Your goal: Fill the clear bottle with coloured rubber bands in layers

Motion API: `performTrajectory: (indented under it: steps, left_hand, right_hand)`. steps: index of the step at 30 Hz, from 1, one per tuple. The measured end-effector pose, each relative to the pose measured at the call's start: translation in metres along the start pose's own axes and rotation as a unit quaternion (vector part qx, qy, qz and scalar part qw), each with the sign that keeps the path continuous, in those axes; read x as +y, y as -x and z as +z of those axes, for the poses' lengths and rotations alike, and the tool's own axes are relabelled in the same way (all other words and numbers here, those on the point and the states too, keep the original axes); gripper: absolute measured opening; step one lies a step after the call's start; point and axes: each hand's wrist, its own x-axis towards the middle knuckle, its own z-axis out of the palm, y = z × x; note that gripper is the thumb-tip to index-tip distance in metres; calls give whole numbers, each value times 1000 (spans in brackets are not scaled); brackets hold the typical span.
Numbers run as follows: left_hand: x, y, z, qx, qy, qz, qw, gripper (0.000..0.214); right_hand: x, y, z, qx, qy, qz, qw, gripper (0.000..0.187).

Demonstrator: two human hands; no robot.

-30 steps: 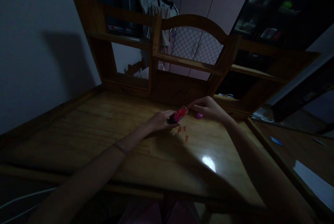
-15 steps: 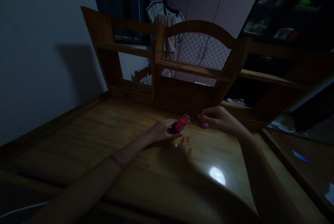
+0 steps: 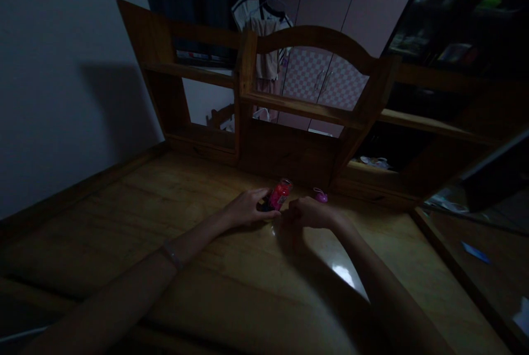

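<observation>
My left hand (image 3: 247, 209) gripped a small clear vial of red bits (image 3: 278, 195), uncapped, its pink cap (image 3: 319, 195) lying aside; my right hand (image 3: 308, 213) curled fingertips down on the wooden desk (image 3: 136, 211) beside it.

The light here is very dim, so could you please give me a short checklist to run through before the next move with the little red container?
1. Left hand has a grip on the red container: ok.
2. Container mouth is uncovered: cannot tell, too dark.
3. Right hand rests low on the wooden desk beside the container: ok.
4. Right hand holds something: cannot tell, fingers curl under.
5. Pink cap lies apart, behind the right hand: ok.
</observation>
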Motion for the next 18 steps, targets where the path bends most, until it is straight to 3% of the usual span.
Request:
performTrajectory:
  steps: [4,13,18]
  left_hand:
    - [0,0,0,-1,4,0,1000,48]
    - [-2,0,1,-2,0,5,1000,47]
    - [-2,0,1,-3,11,11,1000,48]
  right_hand:
    - [0,2,-1,-6,20,32,999,21]
    - [-15,5,-3,-13,-20,-10,1000,17]
    - [-17,9,-4,82,20,59,995,32]
